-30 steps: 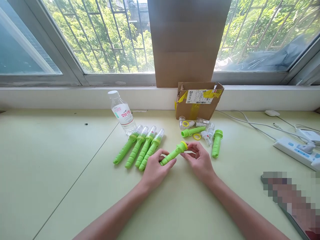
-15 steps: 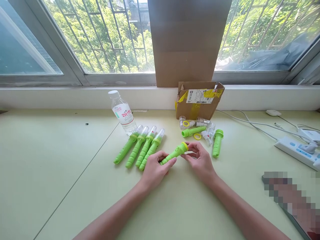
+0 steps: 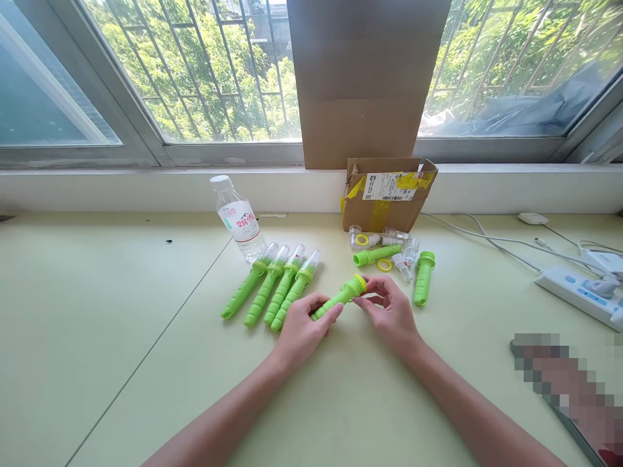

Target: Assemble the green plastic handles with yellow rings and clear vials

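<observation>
My left hand (image 3: 307,324) is wrapped around a green ribbed plastic handle (image 3: 341,297), which slants up to the right. A yellow ring (image 3: 360,282) sits around its wide threaded end. The bent fingers of my right hand (image 3: 389,308) are at that end, index finger and thumb pinching by the ring; the exact contact is partly hidden. Left of my hands, several green sticks with clear caps (image 3: 288,285) lie side by side. Beyond my right hand are an uncapped green handle (image 3: 424,279), another green handle (image 3: 377,255), a loose yellow ring (image 3: 384,265) and clear caps (image 3: 411,250).
A water bottle (image 3: 239,220) stands behind the capped sticks. At the back is an open cardboard box (image 3: 384,211), with small parts before it. A power strip (image 3: 579,295) with cables lies to the right, and a phone (image 3: 559,395), partly pixelated, at the front right.
The green handle's ringed end has tilted very slightly, and my right fingers have shifted a little around it. Everything else stays where it was.
</observation>
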### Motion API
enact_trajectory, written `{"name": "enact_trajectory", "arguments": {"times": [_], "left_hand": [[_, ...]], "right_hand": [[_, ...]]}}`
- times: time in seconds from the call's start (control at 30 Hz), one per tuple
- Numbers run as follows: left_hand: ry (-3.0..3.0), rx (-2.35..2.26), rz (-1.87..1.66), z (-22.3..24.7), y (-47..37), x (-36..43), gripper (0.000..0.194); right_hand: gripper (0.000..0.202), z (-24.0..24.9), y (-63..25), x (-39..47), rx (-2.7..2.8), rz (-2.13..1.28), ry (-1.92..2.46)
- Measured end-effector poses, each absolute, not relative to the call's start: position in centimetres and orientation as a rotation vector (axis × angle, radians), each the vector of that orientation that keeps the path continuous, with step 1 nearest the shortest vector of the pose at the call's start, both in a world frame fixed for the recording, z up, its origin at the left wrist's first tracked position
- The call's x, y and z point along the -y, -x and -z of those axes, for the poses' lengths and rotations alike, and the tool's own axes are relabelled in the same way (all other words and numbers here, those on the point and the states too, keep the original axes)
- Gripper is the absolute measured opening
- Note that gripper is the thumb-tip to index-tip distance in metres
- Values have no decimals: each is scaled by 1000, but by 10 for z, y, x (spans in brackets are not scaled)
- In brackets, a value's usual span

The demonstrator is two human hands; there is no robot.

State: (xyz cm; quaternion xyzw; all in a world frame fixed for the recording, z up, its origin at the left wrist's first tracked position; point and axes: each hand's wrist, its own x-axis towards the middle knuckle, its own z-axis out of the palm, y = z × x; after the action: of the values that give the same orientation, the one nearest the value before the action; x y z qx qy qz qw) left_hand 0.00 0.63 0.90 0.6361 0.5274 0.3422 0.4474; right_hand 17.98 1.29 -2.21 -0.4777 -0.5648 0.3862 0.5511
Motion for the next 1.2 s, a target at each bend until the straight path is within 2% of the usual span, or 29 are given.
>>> {"name": "enact_trajectory", "arguments": {"times": [0.17, 0.33, 0.53, 0.7, 0.9, 1.2], "left_hand": [[-1723, -1370, -982, -3, -3, -5, 33], [-1688, -1359, -1002, -2, -2, -5, 24], [-1525, -1302, -943, -3, -1, -5, 29], [-1447, -1258, -910, -7, -1, -5, 31], [-1493, -1265, -871, -12, 0, -6, 29], [-1761, -1316, -887, -9, 0, -7, 31]], "right_hand": [[30, 22, -179, -13, 1328, -893, 1154], [32, 23, -179, -14, 1342, -911, 1151], [30, 19, -180, -13, 1382, -917, 1121], [38, 20, -179, -13, 1425, -904, 1076], [26, 24, -179, -13, 1394, -870, 1119], [26, 23, -179, -13, 1357, -873, 1147]]}}
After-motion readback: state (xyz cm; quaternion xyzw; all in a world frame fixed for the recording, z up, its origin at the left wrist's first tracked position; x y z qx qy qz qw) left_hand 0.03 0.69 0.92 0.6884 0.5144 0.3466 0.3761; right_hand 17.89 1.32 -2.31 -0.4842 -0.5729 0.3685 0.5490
